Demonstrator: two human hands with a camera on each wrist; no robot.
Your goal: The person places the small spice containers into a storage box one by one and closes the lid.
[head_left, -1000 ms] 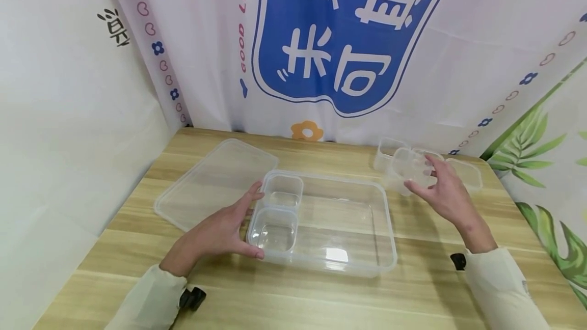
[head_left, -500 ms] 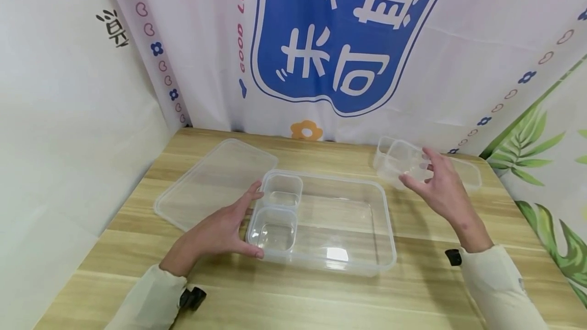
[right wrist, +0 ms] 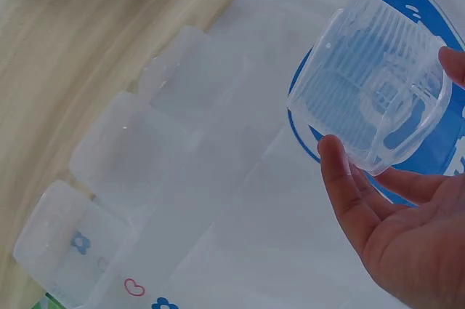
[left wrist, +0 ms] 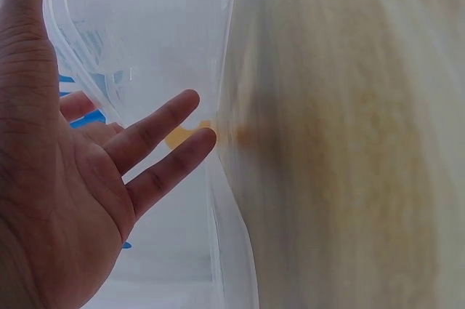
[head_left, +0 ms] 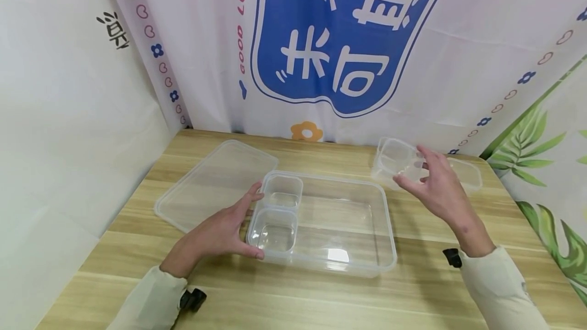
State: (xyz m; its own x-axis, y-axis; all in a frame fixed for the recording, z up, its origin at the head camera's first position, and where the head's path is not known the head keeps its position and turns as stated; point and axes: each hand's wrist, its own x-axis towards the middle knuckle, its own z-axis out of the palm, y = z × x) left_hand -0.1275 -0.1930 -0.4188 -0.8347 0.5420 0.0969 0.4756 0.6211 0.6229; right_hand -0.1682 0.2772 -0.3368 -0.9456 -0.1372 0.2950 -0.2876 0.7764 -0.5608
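A large clear plastic food container [head_left: 341, 225] sits on the table, with two small clear containers, a far one [head_left: 283, 191] and a near one [head_left: 274, 229], side by side in its left end. My left hand [head_left: 227, 230] spans that end, thumb at the near corner and fingers at the far one; in the left wrist view, two fingers extend straight. My right hand [head_left: 437, 182] holds a small clear container [right wrist: 374, 83] between thumb and fingers, above the others at the back right. Its ribbed side shows in the right wrist view.
A large clear lid [head_left: 220, 180] lies flat on the table [head_left: 284, 304] behind my left hand. Small clear pieces, including one at the right [head_left: 465, 173], stand near the back edge. A printed cloth [head_left: 206, 65] hangs behind the table.
My right hand has moved slightly left and back with the small container, which now overlaps the back-left small container in the head view. The left hand and large container have stayed put.
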